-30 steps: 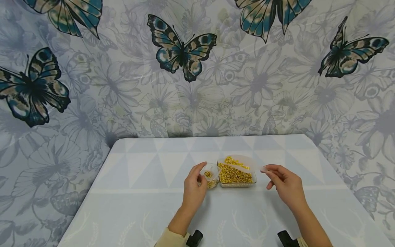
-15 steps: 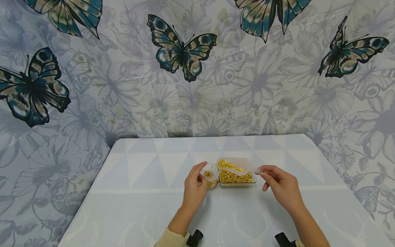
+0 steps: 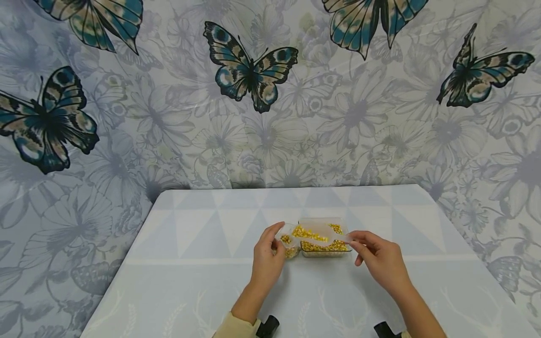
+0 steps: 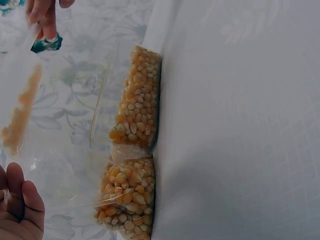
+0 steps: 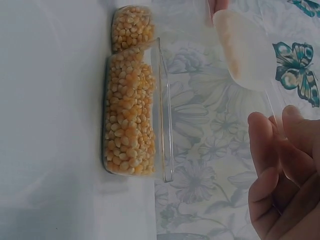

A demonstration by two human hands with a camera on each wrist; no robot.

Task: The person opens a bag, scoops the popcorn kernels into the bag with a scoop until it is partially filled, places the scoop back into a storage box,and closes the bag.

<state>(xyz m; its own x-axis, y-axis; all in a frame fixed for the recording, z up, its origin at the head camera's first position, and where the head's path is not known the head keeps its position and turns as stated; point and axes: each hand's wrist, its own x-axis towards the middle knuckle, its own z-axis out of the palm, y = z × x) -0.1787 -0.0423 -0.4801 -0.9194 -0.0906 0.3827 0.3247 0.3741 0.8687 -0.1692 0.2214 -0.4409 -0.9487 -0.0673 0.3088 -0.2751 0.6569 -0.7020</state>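
Observation:
My left hand [image 3: 268,256] grips the mouth of a clear plastic bag [image 4: 127,197], with corn kernels in its bottom. Close to the bag's right stands a clear rectangular container [image 3: 325,254] filled with more corn kernels [image 5: 127,115]. Between thumb and fingertips, my right hand [image 3: 382,258] pinches the thin handle of a translucent white spoon [image 5: 247,50]. A row of yellow kernels lies in the spoon's bowl, which is raised over the container, its tip at the bag's opening in the head view. Part of the bag is hidden behind my left fingers [image 4: 32,200].
The bag and container rest on a pale table [image 3: 203,281] with a triangle pattern. Behind the table hangs a cloth [image 3: 169,117] printed with flowers and butterflies. Dark wrist cameras show near both sleeves.
My right hand has moved left, carrying the loaded spoon from over the container's back right towards the bag. My left hand stays in place at the bag.

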